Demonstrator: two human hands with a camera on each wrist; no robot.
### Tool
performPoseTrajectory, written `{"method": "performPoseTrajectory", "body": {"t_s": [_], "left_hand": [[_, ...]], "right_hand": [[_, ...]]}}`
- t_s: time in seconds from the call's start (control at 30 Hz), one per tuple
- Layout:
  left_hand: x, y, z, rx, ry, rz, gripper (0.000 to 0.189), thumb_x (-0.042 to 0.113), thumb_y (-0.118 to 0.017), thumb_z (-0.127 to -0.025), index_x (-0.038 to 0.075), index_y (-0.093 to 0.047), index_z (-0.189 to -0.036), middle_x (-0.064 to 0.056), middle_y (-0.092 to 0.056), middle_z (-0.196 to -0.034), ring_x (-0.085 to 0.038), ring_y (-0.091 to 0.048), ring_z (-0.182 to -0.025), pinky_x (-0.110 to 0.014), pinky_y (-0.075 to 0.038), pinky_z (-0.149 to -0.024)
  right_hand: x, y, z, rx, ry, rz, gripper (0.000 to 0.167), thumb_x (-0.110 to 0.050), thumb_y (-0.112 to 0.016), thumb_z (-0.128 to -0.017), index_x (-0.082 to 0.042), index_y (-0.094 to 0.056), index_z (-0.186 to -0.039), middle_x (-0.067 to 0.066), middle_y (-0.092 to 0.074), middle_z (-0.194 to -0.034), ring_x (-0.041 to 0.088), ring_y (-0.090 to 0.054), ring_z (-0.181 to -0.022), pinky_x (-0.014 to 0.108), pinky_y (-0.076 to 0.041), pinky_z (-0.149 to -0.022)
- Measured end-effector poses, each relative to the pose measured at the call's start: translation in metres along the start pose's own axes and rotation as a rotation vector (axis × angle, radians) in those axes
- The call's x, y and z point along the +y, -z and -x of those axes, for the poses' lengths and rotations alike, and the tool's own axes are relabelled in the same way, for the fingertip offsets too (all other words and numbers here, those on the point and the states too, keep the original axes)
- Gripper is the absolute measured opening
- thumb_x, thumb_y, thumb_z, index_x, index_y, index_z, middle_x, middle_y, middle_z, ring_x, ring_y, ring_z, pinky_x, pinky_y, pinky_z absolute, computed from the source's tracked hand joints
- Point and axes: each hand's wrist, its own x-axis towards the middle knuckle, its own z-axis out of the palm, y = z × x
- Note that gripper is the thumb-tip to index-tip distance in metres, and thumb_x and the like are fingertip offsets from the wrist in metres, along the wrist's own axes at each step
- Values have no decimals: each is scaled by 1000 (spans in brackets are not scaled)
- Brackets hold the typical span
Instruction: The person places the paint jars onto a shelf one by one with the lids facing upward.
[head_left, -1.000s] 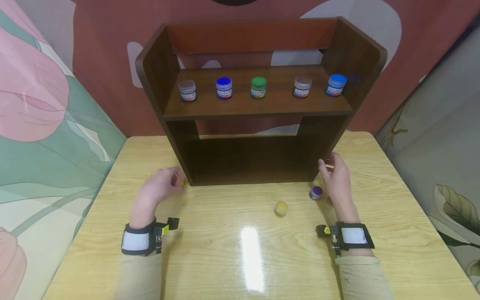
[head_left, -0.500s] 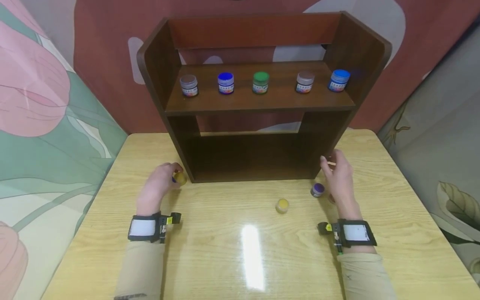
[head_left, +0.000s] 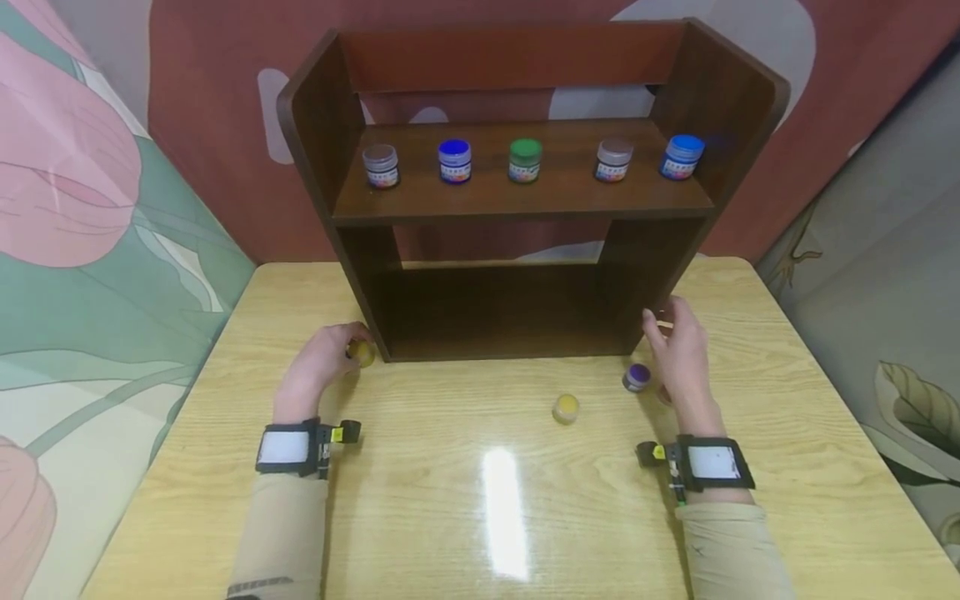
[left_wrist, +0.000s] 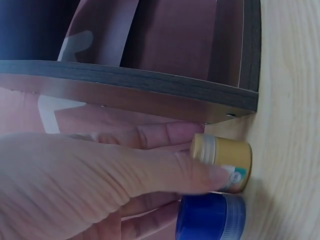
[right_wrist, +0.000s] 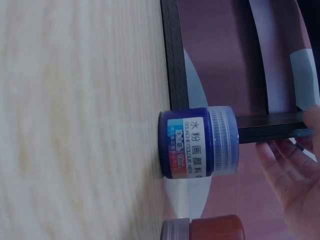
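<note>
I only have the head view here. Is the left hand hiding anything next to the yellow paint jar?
Observer: Yes, the left wrist view shows a blue paint jar beside the yellow paint jar.
Operator: Any readable label on the purple paint jar?
Observer: The right wrist view shows "GOUACHE COLOUR" on its label.
Operator: What's just right of it, partly hidden?
Observer: An orange-brown paint jar, upside down on its ribbed cap.
</note>
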Motion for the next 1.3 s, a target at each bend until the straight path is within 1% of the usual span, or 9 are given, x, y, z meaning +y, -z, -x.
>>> {"method": "performPoseTrajectory", "body": {"t_s": [0.13, 0.3, 0.43, 0.57, 0.7, 0.9, 1.07, 1.2, 1.3], "left_hand": [[1, 2, 0, -1, -19, -10, 35, -4, -73, -80, 3, -68, -115, -20, -70, -113, -36, -65, -103, -51, -53, -92], [7, 11, 4, -22, 0, -19, 33, 6, -75, -81, 4, -69, -114, -18, -70, -104, -31, -62, -96, -48, -53, -85], [16, 20, 11, -91, 22, -30, 32, 16, -78, -80, 7, -70, -110, -12, -68, -95, -26, -58, -89, -40, -51, -78], [33, 23, 13, -186, 38, -28, 33, 24, -81, -80, 9, -70, -107, -9, -67, -94, -23, -57, -88, -34, -48, -74], [56, 13, 8, -229, 25, -39, 34, 28, -83, -80, 9, -70, -105, -9, -70, -96, -21, -59, -86, -33, -50, -74], [81, -12, -2, -238, -33, -74, 38, 33, -84, -78, 11, -70, -105, -3, -67, -92, -17, -57, -83, -31, -51, -74], [90, -25, -6, -247, -45, -74, 36, 33, -85, -78, 14, -69, -104, 0, -65, -90, -16, -56, -82, -29, -50, -71], [92, -29, -7, -255, -43, -74, 37, 35, -84, -79, 14, -68, -106, 0, -63, -89, -15, -56, -81, -29, -49, -72], [91, -31, -7, -256, -46, -73, 39, 40, -82, -81, 15, -68, -107, 0, -61, -85, -15, -55, -78, -28, -47, -68]], "right_hand": [[0, 0, -1, 5, -2, -5, 40, -27, -53, -103, 3, -53, -128, 27, -63, -121, 42, -62, -112, 55, -55, -95], [0, 0, 0, 7, -1, 5, 40, -27, -53, -103, 3, -53, -129, 27, -63, -121, 41, -63, -112, 55, -55, -94], [1, 0, 0, 4, 1, 7, 40, -28, -53, -103, 3, -53, -129, 27, -63, -122, 41, -62, -112, 55, -56, -94], [1, 0, -1, -8, -2, 14, 41, -28, -52, -103, 2, -52, -130, 27, -62, -123, 41, -62, -113, 55, -55, -95], [1, 1, 0, -14, -3, 17, 41, -29, -52, -103, 2, -52, -131, 26, -62, -124, 41, -61, -114, 56, -54, -96], [1, 0, 0, -11, 1, 12, 40, -28, -52, -103, 2, -52, -130, 26, -62, -123, 41, -62, -113, 56, -55, -95], [0, 0, 0, -9, -3, 11, 39, -28, -52, -103, 2, -53, -129, 26, -62, -122, 41, -62, -112, 56, -55, -95], [-1, 1, 0, -12, -6, 14, 39, -28, -52, -103, 2, -53, -129, 26, -62, -122, 41, -62, -113, 56, -55, -96], [-1, 1, 1, -11, -7, 12, 40, -28, -52, -103, 2, -52, -129, 26, -62, -123, 41, -61, -113, 56, -55, -96]]}}
